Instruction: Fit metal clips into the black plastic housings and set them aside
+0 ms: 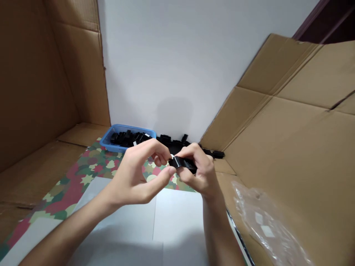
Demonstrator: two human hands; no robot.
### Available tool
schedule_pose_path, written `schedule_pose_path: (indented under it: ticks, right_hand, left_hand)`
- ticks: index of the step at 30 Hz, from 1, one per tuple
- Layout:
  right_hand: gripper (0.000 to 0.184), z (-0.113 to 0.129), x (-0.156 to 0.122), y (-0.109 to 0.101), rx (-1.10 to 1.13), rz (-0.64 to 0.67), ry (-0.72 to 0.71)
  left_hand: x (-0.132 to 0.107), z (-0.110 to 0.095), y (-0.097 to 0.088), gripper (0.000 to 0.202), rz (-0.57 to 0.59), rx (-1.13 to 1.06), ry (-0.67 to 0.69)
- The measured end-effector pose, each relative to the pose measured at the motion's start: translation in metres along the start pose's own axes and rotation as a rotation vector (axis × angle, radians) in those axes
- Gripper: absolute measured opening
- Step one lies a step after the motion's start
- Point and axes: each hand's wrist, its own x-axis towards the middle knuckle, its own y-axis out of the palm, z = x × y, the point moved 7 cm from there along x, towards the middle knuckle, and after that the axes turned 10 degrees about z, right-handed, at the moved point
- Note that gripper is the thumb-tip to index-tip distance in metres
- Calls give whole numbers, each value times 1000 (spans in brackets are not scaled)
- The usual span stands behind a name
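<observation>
Both hands meet above the table's middle around a small black plastic part (pixel 181 162). My right hand (pixel 200 170) grips the part from the right, fingers curled round it. My left hand (pixel 138 173) pinches its left end between thumb and forefinger, where a small white tag shows. Behind the hands lies a loose pile of similar black parts (pixel 177 141) against the wall. A blue tray (pixel 109 139) at the back left holds several more of them.
Cardboard sheets stand on the left (pixel 41 81) and lean on the right (pixel 291 140). A clear plastic bag (pixel 263 221) lies on the right cardboard. White paper sheets (pixel 155 221) cover a camouflage-patterned table cover (pixel 83 173). A white wall is behind.
</observation>
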Motion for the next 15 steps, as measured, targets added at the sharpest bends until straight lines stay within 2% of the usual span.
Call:
schedule_pose_path:
  ticks: [3, 5, 8, 10, 12, 15]
  right_hand:
    - [8, 5, -1, -2, -11, -16, -12]
    - [7, 1, 1, -1, 31, 10, 40]
    - [7, -23, 4, 2, 189, 88, 227]
    - [16, -45, 4, 4, 354, 128, 371]
    - [31, -66, 3, 6, 501, 145, 472]
    - [49, -83, 5, -2, 562, 64, 487]
  left_hand:
    - [-1, -2, 0, 8, -7, 33, 9]
    - [1, 0, -2, 6, -3, 42, 2]
    - [5, 10, -7, 14, 33, 44, -66]
    - [3, 19, -6, 22, 86, 74, -139]
    - [-11, 27, 5, 23, 177, 143, -199]
    - [-58, 39, 46, 25, 428, 284, -318]
